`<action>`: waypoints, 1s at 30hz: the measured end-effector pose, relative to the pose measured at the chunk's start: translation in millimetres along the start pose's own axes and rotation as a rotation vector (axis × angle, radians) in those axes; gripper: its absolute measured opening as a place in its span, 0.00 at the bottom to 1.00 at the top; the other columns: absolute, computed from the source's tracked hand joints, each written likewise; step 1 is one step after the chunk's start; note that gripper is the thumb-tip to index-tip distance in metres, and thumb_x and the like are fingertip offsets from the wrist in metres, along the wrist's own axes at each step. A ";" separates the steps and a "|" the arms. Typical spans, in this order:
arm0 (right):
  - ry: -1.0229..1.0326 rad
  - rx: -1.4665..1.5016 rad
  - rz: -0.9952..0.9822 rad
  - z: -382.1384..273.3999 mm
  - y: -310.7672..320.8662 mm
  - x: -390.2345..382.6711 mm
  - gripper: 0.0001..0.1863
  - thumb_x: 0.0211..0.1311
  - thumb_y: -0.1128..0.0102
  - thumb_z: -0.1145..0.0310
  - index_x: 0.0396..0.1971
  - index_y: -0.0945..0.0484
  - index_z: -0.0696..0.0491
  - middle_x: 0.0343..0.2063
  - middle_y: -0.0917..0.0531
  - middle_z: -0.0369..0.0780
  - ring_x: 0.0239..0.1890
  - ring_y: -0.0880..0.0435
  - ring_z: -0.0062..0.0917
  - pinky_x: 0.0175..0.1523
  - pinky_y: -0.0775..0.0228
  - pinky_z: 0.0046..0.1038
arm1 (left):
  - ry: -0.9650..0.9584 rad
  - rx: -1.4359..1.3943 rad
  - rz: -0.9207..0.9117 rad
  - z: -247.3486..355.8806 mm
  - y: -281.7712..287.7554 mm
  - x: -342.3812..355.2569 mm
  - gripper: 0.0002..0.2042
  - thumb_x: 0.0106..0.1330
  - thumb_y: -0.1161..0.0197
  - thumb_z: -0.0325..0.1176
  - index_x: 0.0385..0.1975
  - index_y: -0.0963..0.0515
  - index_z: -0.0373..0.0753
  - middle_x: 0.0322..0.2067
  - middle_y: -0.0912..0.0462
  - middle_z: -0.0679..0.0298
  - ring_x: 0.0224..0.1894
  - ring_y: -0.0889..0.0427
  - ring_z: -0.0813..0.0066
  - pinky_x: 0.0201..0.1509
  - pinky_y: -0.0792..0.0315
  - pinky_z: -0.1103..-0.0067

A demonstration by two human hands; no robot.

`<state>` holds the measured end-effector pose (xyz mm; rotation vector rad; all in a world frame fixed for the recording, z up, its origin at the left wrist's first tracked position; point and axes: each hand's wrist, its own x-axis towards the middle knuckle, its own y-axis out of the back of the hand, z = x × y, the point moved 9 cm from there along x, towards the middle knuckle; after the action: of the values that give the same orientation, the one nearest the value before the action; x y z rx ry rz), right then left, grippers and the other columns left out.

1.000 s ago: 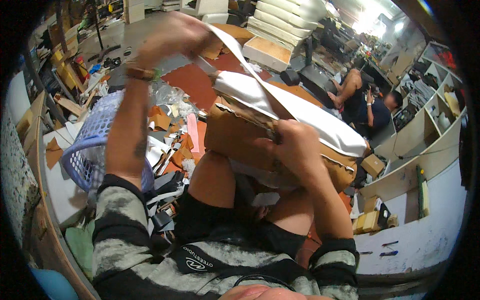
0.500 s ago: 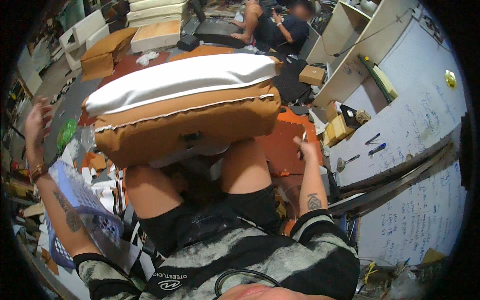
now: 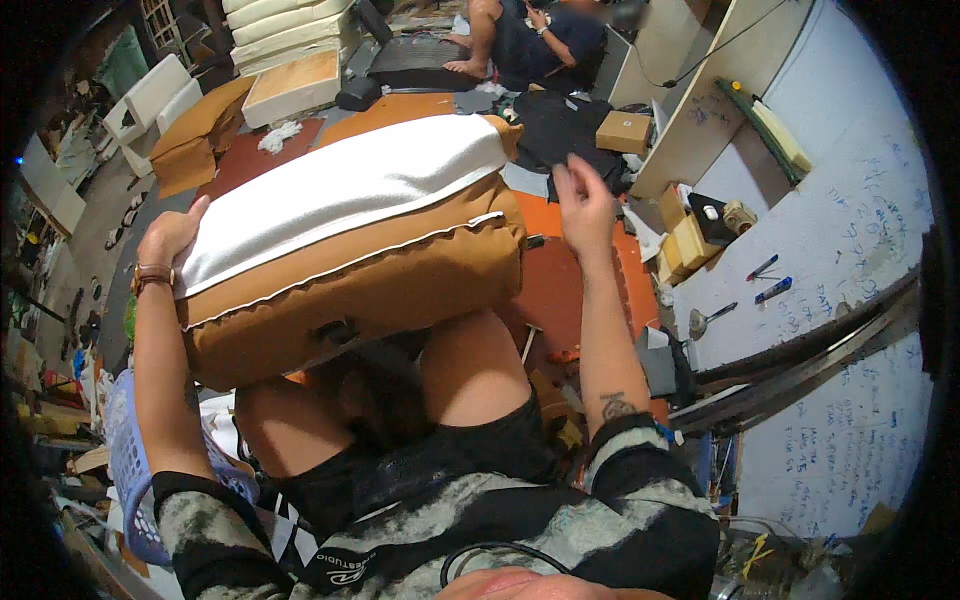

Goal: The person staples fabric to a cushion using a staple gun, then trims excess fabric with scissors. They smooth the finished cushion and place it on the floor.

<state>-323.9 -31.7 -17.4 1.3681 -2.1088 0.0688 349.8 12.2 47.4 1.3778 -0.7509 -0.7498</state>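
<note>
A brown upholstered cushion (image 3: pixel 360 270) with a white cloth top (image 3: pixel 345 195) and white piping lies tilted across my thighs. My left hand (image 3: pixel 172 238) grips its left end, the thumb along the edge of the white cloth and the other fingers partly hidden behind. Beyond the right end, my right hand (image 3: pixel 585 208) is raised apart from the cushion. Its fingers are loosely bent and a little apart, with nothing visible in them. A small dark opening (image 3: pixel 335 330) shows on the cushion's near side.
A lilac plastic basket (image 3: pixel 135 470) stands by my left arm. Pens (image 3: pixel 772 290) and yellow foam blocks (image 3: pixel 690 250) lie on the white board at right. A cardboard box (image 3: pixel 623 132) sits beyond my right hand. Another person (image 3: pixel 545 45) sits at the back.
My left hand has come in from the side onto the cushion's left end. The cushion has shifted left and turned, its right end farther away. My right hand has moved up and forward.
</note>
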 end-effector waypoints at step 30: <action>0.331 0.989 -0.396 -299.0 50.7 -132.6 0.10 0.77 0.42 0.68 0.32 0.21 0.56 0.26 0.21 0.36 0.26 0.27 0.18 0.30 0.36 0.22 | 0.283 -1.901 0.357 -91.6 -124.8 -294.7 0.22 0.79 0.42 0.51 0.51 0.17 0.34 0.34 0.15 0.66 0.32 0.20 0.75 0.38 0.24 0.76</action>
<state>-191.2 207.0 169.6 2.0974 -1.4924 1.2067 255.5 300.6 -89.6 -0.3920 0.1367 -0.5714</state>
